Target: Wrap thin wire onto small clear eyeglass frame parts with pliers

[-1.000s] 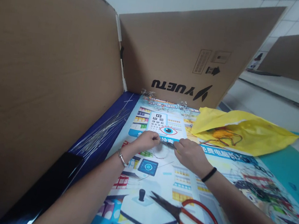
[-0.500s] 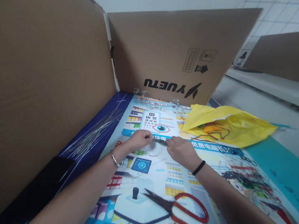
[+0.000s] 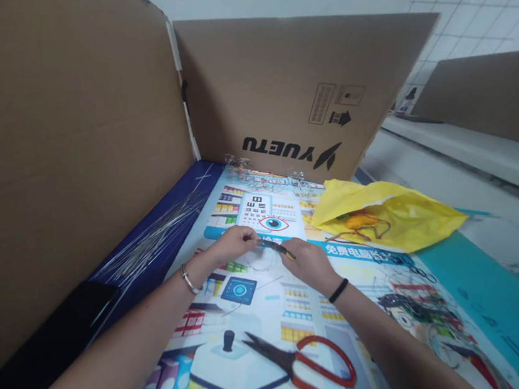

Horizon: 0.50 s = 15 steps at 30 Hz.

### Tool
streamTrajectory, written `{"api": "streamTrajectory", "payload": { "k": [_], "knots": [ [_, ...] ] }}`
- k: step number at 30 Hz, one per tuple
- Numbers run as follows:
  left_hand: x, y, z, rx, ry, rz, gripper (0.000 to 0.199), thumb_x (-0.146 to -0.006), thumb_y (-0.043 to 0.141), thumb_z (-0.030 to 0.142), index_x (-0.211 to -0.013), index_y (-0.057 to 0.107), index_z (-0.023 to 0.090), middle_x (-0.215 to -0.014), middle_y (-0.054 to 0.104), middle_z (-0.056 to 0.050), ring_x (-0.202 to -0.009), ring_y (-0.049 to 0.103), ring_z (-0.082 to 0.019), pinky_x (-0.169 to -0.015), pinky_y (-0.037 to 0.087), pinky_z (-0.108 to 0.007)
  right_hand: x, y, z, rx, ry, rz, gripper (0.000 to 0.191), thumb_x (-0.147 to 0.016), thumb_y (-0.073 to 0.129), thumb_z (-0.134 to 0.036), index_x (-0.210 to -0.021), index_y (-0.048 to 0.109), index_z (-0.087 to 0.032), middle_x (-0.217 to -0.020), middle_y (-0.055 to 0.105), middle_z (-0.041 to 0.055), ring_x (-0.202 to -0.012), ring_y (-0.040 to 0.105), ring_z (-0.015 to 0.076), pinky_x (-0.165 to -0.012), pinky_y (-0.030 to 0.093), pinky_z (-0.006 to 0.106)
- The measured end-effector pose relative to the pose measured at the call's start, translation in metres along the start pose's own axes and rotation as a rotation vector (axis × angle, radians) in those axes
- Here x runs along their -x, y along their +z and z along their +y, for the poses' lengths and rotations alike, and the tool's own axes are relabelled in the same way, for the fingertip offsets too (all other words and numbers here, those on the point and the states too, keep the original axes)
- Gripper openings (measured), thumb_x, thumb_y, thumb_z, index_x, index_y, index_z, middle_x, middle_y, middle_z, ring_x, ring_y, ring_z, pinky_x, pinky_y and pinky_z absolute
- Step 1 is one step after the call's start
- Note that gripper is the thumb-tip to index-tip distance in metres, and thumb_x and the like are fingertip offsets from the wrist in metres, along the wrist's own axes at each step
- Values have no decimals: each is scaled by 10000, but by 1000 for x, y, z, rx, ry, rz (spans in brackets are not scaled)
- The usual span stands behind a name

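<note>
My right hand is closed around a pair of pliers with dark jaws and a bit of yellow on the handle. The jaws point left and reach the fingertips of my left hand. Those fingers are pinched together, and what lies between them is too small to make out. A thin curved wire shows faintly just below both hands. Nearer to me, scissors with red handles lie with their blades slightly apart, pointing left.
A yellow pouch with an orange corded item lies at right. Straight wires run along the left side by a black object. Tangled wire bits sit at the back, before a cardboard panel.
The pliers in my right hand have turned, so more of the jaws and the yellow part show. The whole view has shifted slightly, and my left fingers remain pinched.
</note>
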<state>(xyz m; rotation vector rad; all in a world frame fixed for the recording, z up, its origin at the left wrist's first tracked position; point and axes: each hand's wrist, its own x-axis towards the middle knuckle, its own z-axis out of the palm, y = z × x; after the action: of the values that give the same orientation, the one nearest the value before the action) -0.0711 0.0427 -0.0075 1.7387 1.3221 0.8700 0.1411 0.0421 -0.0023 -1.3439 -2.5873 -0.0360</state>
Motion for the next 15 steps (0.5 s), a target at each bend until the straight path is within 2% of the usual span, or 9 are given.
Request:
{"api": "streamTrajectory", "payload": {
  "k": [7,15],
  "knots": [
    [2,0,2,-29,23,10,135,-676,513,254,-628,565,139,-574,495,34,-533,395,-83,-512,304,-204,3,-2,0,86,-60,73,156,-819,468,-265,-884,596,-205,-823,607,22,-785,548,145,-637,322,229],
    [3,1,5,-38,28,36,96,-661,506,226,-629,554,148,-584,488,40,-548,396,-86,-518,306,-198,3,-2,-1,212,-139,165,151,-810,449,-230,-830,592,-187,-768,576,36,-728,514,162,-620,283,266]
  ]
}}
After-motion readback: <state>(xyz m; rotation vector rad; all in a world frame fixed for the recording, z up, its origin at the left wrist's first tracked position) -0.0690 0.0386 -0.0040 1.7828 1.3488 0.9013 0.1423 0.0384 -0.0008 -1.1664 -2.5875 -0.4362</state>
